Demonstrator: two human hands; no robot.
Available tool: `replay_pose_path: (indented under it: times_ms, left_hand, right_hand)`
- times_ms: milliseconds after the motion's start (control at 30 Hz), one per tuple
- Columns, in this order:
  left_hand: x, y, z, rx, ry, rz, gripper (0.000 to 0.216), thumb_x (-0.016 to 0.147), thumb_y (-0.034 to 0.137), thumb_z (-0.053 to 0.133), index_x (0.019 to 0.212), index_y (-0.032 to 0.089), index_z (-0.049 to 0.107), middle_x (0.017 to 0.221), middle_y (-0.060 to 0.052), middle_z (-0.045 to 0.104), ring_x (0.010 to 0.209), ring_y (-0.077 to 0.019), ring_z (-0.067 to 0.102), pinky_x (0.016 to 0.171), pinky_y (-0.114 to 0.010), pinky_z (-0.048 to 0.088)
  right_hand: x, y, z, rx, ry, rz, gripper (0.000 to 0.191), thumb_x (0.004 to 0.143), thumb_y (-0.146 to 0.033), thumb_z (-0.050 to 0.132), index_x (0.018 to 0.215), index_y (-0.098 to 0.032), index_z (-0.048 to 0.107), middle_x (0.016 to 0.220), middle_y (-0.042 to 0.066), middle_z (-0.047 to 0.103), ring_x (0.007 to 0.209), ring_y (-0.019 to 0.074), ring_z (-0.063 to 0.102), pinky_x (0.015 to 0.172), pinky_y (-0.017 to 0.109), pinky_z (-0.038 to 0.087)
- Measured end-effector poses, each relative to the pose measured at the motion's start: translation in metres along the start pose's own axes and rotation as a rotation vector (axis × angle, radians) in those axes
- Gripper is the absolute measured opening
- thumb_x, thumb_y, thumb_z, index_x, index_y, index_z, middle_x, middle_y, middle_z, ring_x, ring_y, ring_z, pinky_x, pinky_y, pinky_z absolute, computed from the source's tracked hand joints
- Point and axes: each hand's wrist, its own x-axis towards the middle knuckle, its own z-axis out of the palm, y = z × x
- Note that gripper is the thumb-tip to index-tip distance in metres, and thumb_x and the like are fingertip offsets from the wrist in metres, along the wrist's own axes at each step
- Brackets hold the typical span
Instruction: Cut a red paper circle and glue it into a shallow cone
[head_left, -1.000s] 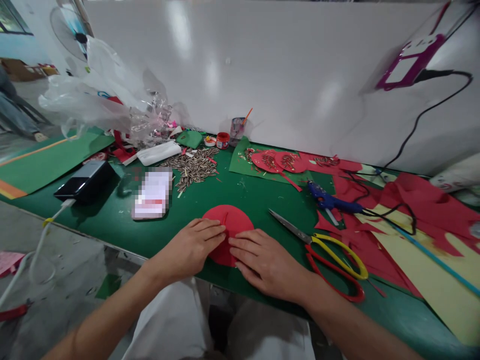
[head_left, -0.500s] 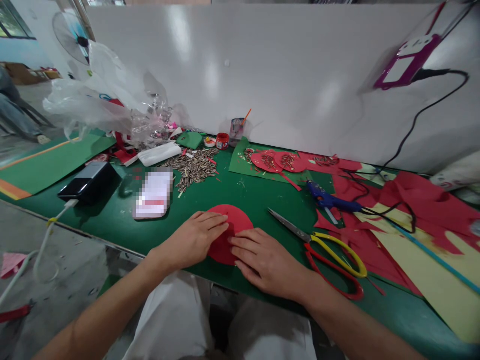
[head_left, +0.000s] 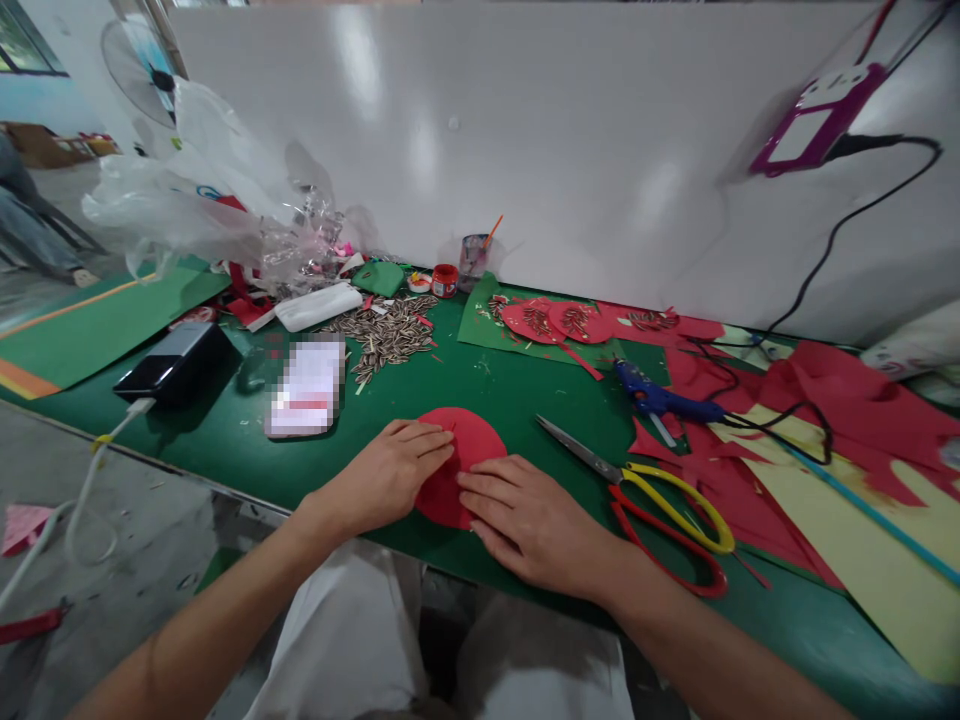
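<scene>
A round piece of red paper [head_left: 474, 440] lies near the front edge of the green table [head_left: 495, 385]. My left hand [head_left: 379, 475] lies flat on its left part, fingers stretched out and close together. My right hand [head_left: 529, 520] rests flat on its lower right part, fingers extended toward the left. Both hands press on the paper and hold nothing. Just right of my right hand lie scissors [head_left: 660, 500] with yellow and red handles, blades pointing up-left.
A blue glue gun [head_left: 656, 402] with a black cord lies right of centre, among red and yellow paper sheets [head_left: 840, 470]. Sunflower seeds [head_left: 386, 335], a white packet [head_left: 307, 385], a black power bank [head_left: 169, 365], paint pots [head_left: 446, 280] and plastic bags [head_left: 202, 200] stand at the left and back.
My left hand has shifted slightly on the red paper circle, its fingers a little further back from the paper's centre. My right hand stays in place.
</scene>
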Motion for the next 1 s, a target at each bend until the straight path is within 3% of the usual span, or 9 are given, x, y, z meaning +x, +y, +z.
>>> replay_pose_path:
  times_ms: [667,1000]
  left_hand:
    - [-0.001,-0.001,-0.001,0.037,-0.017,0.027,0.042,0.081,0.006,0.042,0.121,0.012,0.051,0.127,-0.009,0.054,0.118,-0.0197,0.046,0.097,-0.037,0.036]
    - [-0.012,0.021,-0.008,-0.033,0.025,0.056,0.039,0.082,0.006,0.039,0.118,0.013,0.051,0.124,-0.009,0.056,0.117,-0.0208,0.046,0.099,-0.037,0.034]
  right_hand:
    - [-0.002,-0.002,-0.001,0.005,-0.009,0.008,0.025,0.087,-0.021,0.047,0.105,-0.016,0.064,0.11,0.008,0.065,0.101,0.0218,0.054,0.089,0.04,0.042]
    - [-0.002,-0.002,0.001,0.022,-0.026,0.019,0.024,0.085,-0.02,0.048,0.102,-0.015,0.063,0.107,0.008,0.065,0.101,0.0227,0.053,0.09,0.04,0.041]
